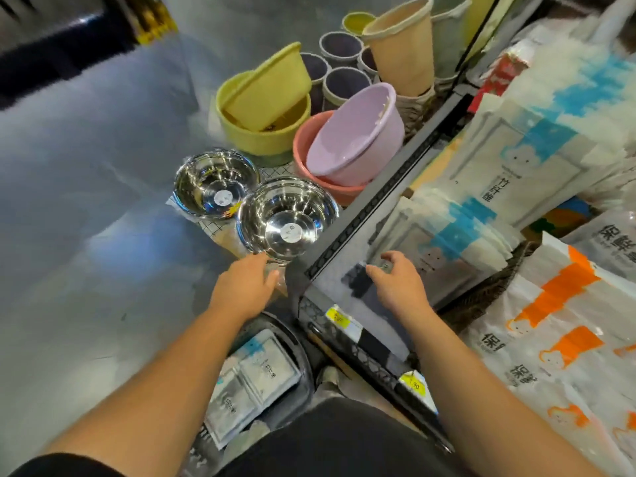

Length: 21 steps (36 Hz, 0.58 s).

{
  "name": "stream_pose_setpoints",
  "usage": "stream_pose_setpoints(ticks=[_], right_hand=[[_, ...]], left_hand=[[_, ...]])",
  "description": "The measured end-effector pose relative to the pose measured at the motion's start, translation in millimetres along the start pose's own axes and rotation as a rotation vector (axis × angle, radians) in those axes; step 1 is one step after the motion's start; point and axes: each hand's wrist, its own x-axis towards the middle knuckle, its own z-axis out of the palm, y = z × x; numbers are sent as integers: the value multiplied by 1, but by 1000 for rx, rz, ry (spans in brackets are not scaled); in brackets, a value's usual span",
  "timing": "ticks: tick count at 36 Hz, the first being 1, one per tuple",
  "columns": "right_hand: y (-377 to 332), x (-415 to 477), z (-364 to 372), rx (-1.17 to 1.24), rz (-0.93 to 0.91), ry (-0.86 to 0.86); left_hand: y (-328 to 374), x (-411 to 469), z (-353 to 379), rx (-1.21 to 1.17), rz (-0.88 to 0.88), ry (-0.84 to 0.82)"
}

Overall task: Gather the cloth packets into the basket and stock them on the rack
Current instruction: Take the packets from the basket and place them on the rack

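- Stocking, judged from the head view, is the step in hand: both arms reach forward from the body toward the dark metal rack (371,215), not down to the basket.
- Right hand (401,284): it hovers over the near corner of the rack shelf with the fingers loosely curled and the thumb apart. A flat grey-white cloth packet (337,266), smeared by motion blur, lies under and just ahead of the fingertips. Whether the hand pinches it or only rests on it I cannot tell.
- Beyond and to the right of that hand, white cloth packets with blue printed blocks (457,235) stand in a leaning row on the shelf. Further right lie white bags with orange printing (557,321).
- Left hand (246,282): the fingers are nearly straight and spread a little, and it holds nothing that I can make out. The fingertips are at the near rim of a shiny round steel bowl (285,218); contact is unclear.
- Below the two wrists, close to the body, a round dark basket (303,356) holds several more white and blue cloth packets (254,376), so part of the load is not yet shelved.
- A yellow price tag (414,383) sits on the rack's front edge beneath the right forearm.
- Next move, as I judge it: settle the blurred packet flat or upright against the row beyond the right hand, then reach down to the basket for another, keeping the left hand from knocking the steel bowl.
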Motion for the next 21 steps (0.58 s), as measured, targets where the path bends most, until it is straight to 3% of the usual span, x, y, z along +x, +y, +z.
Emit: stream_pose_setpoints(ticks=[12,21], right_hand=[[-81,-57,107,-547,-518,-150],[-88,-87,199,-948,-741,-356]], left_hand=[[-179,-140,-4,20,-269,166],[-249,-227,34,18,-434,170]])
